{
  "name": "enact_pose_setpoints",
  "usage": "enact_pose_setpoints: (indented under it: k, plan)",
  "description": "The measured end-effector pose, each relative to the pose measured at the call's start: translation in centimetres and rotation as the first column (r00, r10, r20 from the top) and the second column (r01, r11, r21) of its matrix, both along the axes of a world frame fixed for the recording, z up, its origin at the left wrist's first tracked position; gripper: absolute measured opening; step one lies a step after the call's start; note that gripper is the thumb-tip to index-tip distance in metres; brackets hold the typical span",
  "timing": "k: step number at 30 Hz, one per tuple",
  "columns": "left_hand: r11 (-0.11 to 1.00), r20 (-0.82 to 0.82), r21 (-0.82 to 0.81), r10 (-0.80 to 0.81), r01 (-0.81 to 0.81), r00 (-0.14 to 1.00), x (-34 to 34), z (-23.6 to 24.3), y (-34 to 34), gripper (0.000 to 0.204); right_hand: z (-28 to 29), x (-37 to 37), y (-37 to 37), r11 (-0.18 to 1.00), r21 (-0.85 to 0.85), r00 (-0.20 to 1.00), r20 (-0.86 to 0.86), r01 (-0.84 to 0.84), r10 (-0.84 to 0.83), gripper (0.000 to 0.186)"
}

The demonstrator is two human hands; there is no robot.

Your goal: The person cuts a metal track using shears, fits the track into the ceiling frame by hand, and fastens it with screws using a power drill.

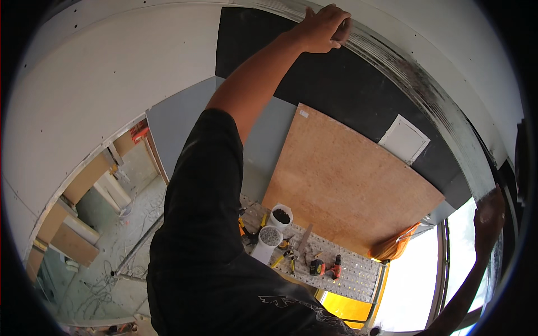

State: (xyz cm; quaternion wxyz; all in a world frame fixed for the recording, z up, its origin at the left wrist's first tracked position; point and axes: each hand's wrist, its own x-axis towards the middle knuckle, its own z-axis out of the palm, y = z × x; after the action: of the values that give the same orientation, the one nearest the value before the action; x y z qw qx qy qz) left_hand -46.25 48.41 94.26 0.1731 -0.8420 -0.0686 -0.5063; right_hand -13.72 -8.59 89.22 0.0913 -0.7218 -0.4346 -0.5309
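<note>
Looking at the black wall panel, one of the biggest things on my head feed. Long ridged grey strip runs along its upper edge, long axis sloping from top centre down to the right; the bend is probably partly lens. Brown board stands in front of the panel, perforated platform at its foot. White hatch sits just above the board's edge.

Both hands are up at the strip, neither clearly nearer; most of its visible length lies between them. Left hand is on the upper stretch, fingers curled; can't tell if they pinch anything. Right hand is at the lower right stretch, too dark to tell its grip.

White buckets on the platform, red drill to their right. Smallest: white label on the board's corner, unreadable from here. No legible writing elsewhere.
</note>
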Motion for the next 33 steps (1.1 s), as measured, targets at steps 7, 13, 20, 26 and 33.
enact_pose_setpoints:
  k: [7,13,20,26,33]
  plan:
    - [0.987,0.065,0.056,0.149,-0.152,0.987,1.7,-1.3,2.9,0.083,-2.0,0.8,2.9,0.997,0.029,0.991,-0.112,-0.076,0.079,0.068]
    - [0.989,0.051,0.054,0.134,-0.137,0.990,1.7,-1.9,4.7,0.084,-3.4,1.5,4.9,0.994,0.060,0.989,-0.106,-0.097,0.103,0.068]
    - [0.975,0.065,0.089,0.199,-0.204,0.978,1.7,-2.3,5.2,0.087,-4.2,1.9,6.0,0.998,0.025,0.996,-0.070,-0.058,0.059,0.074]
    - [0.977,0.076,0.095,0.186,-0.193,0.980,1.9,-2.5,5.8,0.085,-4.8,2.0,7.0,0.999,0.029,0.995,-0.091,-0.044,0.046,0.078]
    - [0.978,0.103,0.076,0.188,-0.196,0.977,2.1,-2.5,6.0,0.083,-4.2,3.2,7.6,0.999,0.035,0.998,-0.055,-0.040,0.042,0.080]
